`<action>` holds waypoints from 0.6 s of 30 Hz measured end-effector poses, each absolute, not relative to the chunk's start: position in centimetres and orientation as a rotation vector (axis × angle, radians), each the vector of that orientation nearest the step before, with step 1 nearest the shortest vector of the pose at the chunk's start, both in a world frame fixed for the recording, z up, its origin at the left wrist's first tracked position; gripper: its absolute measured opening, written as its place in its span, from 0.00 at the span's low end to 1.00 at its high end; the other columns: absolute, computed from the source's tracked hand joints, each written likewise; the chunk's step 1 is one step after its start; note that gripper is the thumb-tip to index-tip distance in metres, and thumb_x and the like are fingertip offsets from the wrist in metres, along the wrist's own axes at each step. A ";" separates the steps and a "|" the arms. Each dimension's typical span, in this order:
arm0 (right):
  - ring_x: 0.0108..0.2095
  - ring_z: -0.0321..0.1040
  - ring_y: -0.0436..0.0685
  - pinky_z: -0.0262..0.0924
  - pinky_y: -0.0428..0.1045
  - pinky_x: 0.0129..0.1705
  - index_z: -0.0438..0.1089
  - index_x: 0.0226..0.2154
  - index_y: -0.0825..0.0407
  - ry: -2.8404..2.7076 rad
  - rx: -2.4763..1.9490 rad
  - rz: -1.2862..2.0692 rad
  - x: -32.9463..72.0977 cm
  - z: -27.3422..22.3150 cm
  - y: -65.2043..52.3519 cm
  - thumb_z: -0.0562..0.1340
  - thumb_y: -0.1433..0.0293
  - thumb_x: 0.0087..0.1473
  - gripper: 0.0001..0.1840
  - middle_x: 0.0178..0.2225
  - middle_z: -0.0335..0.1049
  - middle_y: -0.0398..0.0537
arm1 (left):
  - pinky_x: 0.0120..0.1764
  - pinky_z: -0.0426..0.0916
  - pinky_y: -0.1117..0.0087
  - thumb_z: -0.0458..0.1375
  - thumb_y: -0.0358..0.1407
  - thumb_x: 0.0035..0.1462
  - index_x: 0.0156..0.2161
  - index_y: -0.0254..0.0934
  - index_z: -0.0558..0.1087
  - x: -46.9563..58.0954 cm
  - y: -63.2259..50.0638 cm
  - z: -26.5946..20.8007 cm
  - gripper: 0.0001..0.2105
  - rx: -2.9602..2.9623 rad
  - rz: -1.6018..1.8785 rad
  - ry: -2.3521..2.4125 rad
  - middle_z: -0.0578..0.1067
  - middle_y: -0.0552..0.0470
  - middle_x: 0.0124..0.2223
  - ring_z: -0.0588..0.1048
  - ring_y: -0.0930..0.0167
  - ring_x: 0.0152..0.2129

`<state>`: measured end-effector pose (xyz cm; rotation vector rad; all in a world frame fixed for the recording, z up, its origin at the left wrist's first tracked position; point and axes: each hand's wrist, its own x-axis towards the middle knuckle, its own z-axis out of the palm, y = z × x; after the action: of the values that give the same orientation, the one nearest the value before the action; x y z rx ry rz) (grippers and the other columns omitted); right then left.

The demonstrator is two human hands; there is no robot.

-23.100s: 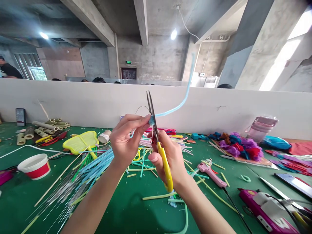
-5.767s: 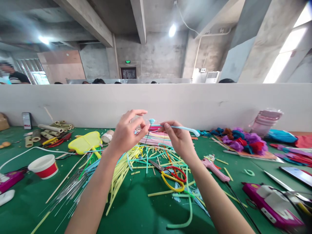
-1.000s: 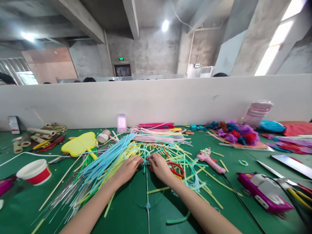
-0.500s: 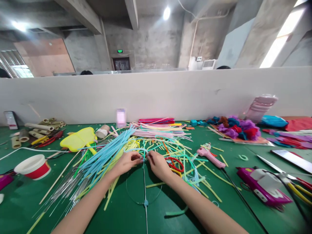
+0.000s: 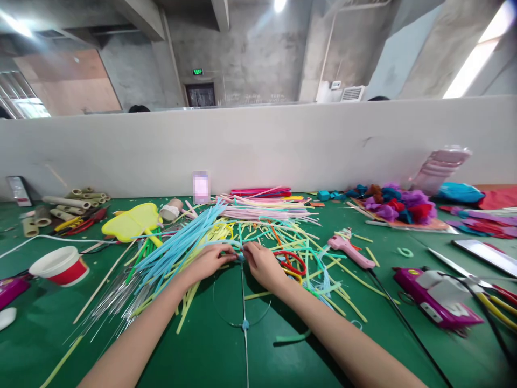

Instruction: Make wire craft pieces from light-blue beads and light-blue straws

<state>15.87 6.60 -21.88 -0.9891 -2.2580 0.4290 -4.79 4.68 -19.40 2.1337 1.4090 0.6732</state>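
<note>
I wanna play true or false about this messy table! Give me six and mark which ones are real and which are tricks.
1. The left hand and right hand are both at a small blue piece on a thin stick. True.
2. A pink glue gun lies to the right of the right hand. True.
3. The left hand holds the pink glue gun. False: the left hand is at the blue piece.
4. A red-and-white paper cup stands open side up. True.
5. The paper cup is right of the pink glue gun. False: it is to the left.
6. The hands are far apart. False: they are close together.
</note>
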 end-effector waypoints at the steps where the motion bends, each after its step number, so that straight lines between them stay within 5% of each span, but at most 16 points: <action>1: 0.38 0.70 0.59 0.61 0.50 0.40 0.69 0.41 0.53 -2.248 -0.984 0.448 15.9 -21.9 6.7 0.52 0.73 0.66 0.10 0.39 0.74 0.56 | 0.39 0.65 0.71 0.57 0.45 0.62 0.39 0.39 0.79 -4.9 4.7 -19.4 0.13 2.142 0.670 1.408 0.81 0.53 0.38 0.75 0.67 0.35; 9: 0.34 0.71 0.57 0.59 0.48 0.37 0.69 0.39 0.50 -2.174 -0.933 0.621 16.1 -21.8 7.1 0.52 0.73 0.65 0.11 0.33 0.75 0.50 | 0.36 0.65 0.71 0.53 0.46 0.67 0.39 0.38 0.79 -4.5 4.7 -20.1 0.17 2.203 0.711 1.390 0.80 0.53 0.35 0.75 0.68 0.31; 18: 0.30 0.77 0.56 0.68 0.50 0.38 0.69 0.39 0.48 -1.971 -0.959 0.924 16.2 -22.2 7.9 0.56 0.68 0.63 0.06 0.29 0.77 0.44 | 0.45 0.66 0.68 0.57 0.41 0.65 0.42 0.39 0.80 -4.0 4.8 -21.0 0.11 2.286 0.834 1.381 0.82 0.48 0.43 0.78 0.65 0.40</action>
<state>16.17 7.89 -22.21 -0.9589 -1.9712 0.9237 -4.03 4.81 -21.00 2.2857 1.3814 0.8341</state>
